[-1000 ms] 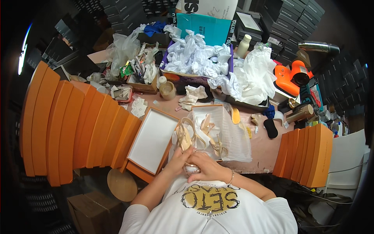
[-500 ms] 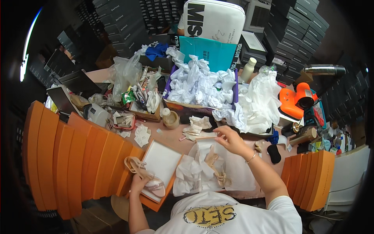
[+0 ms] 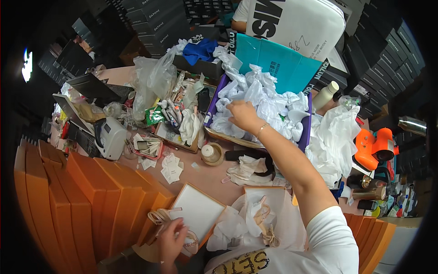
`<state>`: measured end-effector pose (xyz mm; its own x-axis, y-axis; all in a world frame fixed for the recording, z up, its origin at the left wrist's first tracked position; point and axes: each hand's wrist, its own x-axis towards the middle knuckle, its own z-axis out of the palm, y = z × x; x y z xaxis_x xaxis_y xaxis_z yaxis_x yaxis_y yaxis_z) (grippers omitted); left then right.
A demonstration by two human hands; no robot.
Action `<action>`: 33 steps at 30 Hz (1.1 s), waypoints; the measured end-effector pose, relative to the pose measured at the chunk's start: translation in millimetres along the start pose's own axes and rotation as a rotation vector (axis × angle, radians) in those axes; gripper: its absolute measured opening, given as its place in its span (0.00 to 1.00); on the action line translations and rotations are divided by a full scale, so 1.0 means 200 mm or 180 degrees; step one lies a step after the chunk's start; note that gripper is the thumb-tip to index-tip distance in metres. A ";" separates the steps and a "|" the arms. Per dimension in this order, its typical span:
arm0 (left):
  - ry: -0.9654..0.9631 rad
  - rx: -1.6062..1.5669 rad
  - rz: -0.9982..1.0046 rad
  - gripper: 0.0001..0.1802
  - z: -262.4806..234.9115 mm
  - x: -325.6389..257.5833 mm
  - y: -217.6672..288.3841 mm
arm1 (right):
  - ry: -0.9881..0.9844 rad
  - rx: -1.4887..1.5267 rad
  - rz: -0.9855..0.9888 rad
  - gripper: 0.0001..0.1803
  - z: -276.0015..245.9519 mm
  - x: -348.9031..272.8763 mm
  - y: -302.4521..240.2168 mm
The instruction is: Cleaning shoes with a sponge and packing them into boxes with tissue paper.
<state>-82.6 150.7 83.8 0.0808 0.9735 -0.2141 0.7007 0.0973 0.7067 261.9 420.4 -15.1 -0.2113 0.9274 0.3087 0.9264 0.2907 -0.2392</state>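
Note:
My left hand (image 3: 172, 241), at the lower left, is closed on a beige strappy sandal (image 3: 191, 242) with a sparkly band, held over the orange rim of a white-lined shoebox part (image 3: 196, 208). My right hand (image 3: 246, 117) reaches across to the purple box (image 3: 312, 125) heaped with crumpled white tissue paper (image 3: 262, 93). Its fingers are slightly apart and bent over the near left of the heap, with nothing visibly held. A second beige sandal (image 3: 263, 219) lies on white tissue in an open box (image 3: 285, 194) before me.
Orange shoeboxes (image 3: 91, 196) stand in a row at left, more orange boxes (image 3: 369, 239) at right. A tape pot (image 3: 212, 154), paper tags (image 3: 172, 169) and a cloth (image 3: 248, 169) lie mid-table. Beyond are a cluttered carton (image 3: 182, 141), an orange device (image 3: 372, 148) and a pale bottle (image 3: 325, 95).
My right hand has moved from above the open box up and forward to the tissue heap. My left hand stays with the sandal. The whole view has shifted.

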 end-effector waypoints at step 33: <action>-0.0843 -0.3599 -0.0160 0.26 0.67 0.31 0.14 | -0.0363 0.1051 0.0542 0.16 0.10 0.10 0.10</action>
<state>37.5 186.5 -0.1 0.3102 0.9025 -0.2989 -0.3143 0.3940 0.8637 269.9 450.5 -32.7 -0.1137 0.9837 0.1391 0.8051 0.1733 -0.5673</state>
